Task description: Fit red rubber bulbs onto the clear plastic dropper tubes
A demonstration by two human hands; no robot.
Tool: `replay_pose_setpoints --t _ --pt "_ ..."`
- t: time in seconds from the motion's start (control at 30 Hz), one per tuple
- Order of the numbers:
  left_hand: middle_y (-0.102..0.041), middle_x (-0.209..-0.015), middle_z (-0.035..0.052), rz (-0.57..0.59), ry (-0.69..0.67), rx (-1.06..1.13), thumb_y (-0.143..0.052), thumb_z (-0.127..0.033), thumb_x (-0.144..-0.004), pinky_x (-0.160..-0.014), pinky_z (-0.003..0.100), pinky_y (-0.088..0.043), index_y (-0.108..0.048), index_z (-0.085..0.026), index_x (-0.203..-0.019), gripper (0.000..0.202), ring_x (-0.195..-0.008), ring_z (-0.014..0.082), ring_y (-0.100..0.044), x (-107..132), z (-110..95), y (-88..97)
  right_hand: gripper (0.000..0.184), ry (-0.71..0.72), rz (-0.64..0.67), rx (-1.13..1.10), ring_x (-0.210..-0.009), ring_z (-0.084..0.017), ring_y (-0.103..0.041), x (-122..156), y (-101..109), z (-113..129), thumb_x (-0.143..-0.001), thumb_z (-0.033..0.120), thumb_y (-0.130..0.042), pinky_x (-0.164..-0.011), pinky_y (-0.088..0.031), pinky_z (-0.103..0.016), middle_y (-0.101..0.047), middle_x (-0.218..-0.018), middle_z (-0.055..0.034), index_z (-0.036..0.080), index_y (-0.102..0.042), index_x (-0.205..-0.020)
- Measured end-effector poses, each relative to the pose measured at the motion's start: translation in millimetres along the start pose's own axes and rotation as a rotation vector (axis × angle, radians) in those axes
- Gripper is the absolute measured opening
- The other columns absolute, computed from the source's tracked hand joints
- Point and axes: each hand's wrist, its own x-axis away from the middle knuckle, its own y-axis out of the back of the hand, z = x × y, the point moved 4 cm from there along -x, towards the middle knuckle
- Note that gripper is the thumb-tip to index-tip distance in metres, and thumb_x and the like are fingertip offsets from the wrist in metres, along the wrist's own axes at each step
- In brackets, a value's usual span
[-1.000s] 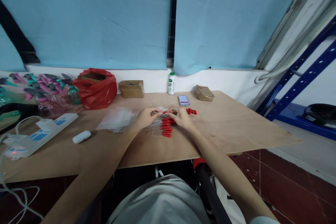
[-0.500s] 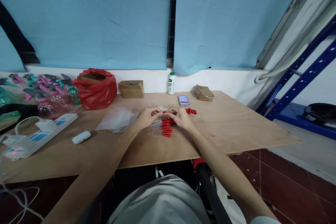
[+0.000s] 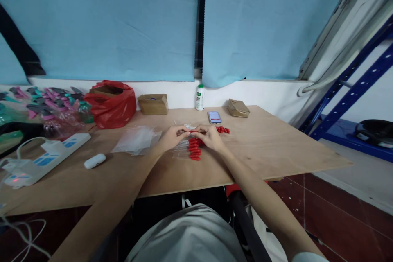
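Observation:
My left hand and my right hand meet over the table, their fingertips nearly touching. Both are closed in a pinch on one small red piece, largely hidden by the fingers. Just below them lies a row of red bulb-like ends on thin, clear stems that point left. More loose red pieces lie beyond my right hand. Left of my left hand is a stack of clear plastic bags.
On the table are a phone, a white bottle, two cardboard boxes, a red bag, a white case and a power strip. Spray bottles crowd the left; a blue rack stands right.
The view has shifted very slightly. Both hands keep the same pinch on the red piece, and nothing on the table has visibly moved.

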Motion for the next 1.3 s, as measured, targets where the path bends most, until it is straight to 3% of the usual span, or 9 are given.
replay_pose_setpoints --t 0.27,0.43,0.6,0.8,0.97,1.3 --pt "-0.066 -0.077 0.0014 0.127 0.005 0.006 -0.062 -0.046 -0.091 -0.064 0.025 -0.044 -0.071 -0.016 -0.093 0.031 -0.069 0.0141 -0.057 2 -13 9.0 0.020 0.060 0.034 0.165 -0.076 -0.018 -0.067 -2 -4 6 -0.094 0.037 -0.066 -0.073 -0.046 -0.028 -0.076 -0.088 -0.0035 0.019 -0.076 -0.095" --pt "-0.063 -0.070 0.0003 0.215 0.027 0.011 -0.062 -0.047 -0.091 -0.058 0.024 -0.040 -0.070 -0.016 -0.092 0.032 -0.063 0.0127 -0.053 4 -11 12.6 0.014 0.115 0.054 0.243 -0.083 -0.020 -0.066 -2 -3 6 -0.090 0.032 -0.072 -0.080 -0.046 -0.031 -0.077 -0.094 -0.0052 0.021 -0.077 -0.097" --pt "-0.064 -0.073 0.0004 0.160 0.036 -0.007 -0.062 -0.046 -0.091 -0.059 0.024 -0.042 -0.070 -0.016 -0.100 0.032 -0.063 0.0131 -0.054 3 -6 14.8 0.013 0.122 -0.005 0.243 -0.085 -0.020 -0.065 -4 1 4 -0.090 0.026 -0.070 -0.081 -0.048 -0.032 -0.075 -0.095 -0.0061 0.020 -0.076 -0.099" --pt "-0.073 -0.095 0.0047 0.048 0.009 0.006 -0.054 -0.048 -0.096 -0.076 0.028 -0.049 -0.072 -0.017 -0.100 0.036 -0.083 0.0180 -0.064 0 -13 21.6 0.015 0.090 -0.133 0.204 -0.080 -0.019 -0.063 -4 8 4 -0.088 0.026 -0.071 -0.079 -0.049 -0.032 -0.073 -0.093 -0.0072 0.018 -0.075 -0.100" --pt "-0.073 -0.087 0.0038 -0.052 0.037 0.030 -0.059 -0.049 -0.093 -0.074 0.028 -0.050 -0.070 -0.016 -0.095 0.034 -0.080 0.0180 -0.066 -1 -15 24.8 0.020 0.070 -0.121 0.125 -0.080 -0.019 -0.065 -4 6 4 -0.090 0.031 -0.069 -0.078 -0.051 -0.031 -0.073 -0.093 -0.0070 0.018 -0.074 -0.103" --pt "-0.074 -0.092 0.0063 -0.063 0.023 0.046 -0.062 -0.047 -0.092 -0.076 0.030 -0.052 -0.070 -0.016 -0.099 0.033 -0.083 0.0192 -0.068 0 -15 24.3 0.021 0.044 -0.127 0.107 -0.075 -0.017 -0.064 -4 5 3 -0.091 0.034 -0.067 -0.075 -0.050 -0.029 -0.071 -0.083 -0.0038 0.018 -0.074 -0.103"
